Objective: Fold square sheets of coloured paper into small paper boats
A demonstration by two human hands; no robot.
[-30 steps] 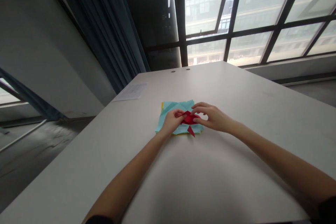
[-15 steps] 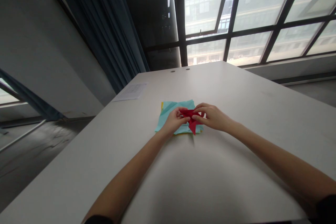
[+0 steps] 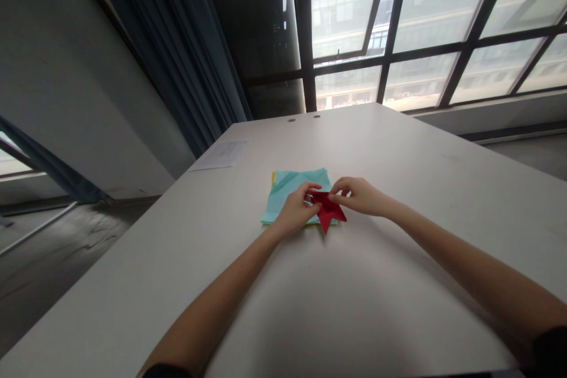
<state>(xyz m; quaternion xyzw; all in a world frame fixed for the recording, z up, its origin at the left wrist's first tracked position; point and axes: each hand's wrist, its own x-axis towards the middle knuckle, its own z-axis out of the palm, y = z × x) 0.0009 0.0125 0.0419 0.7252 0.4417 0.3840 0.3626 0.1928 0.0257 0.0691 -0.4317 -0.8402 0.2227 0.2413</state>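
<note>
A piece of folded red origami paper [image 3: 326,214] with pointed corners is between my two hands, one tip pointing toward me. My left hand [image 3: 296,208] grips its left side, thumb in front and fingers behind. With thumb and fingertips, my right hand [image 3: 359,196] pinches its upper right edge. Beneath the hands lies a creased light-blue sheet of paper [image 3: 283,192]. A yellow edge [image 3: 273,178] shows from under the blue sheet at its left. The hands hide part of both the red and the blue paper.
The white table [image 3: 186,283] stretches away toward a window wall [image 3: 385,59]. A printed paper sheet [image 3: 219,155] lies near its left edge. Two round grommets [image 3: 291,120] sit at the far edge. A dark blue curtain [image 3: 177,41] hangs at the left.
The red folded paper has come slightly lower, toward me, and its right point now shows more fully. My right hand has shifted its pinch to the upper edge.
</note>
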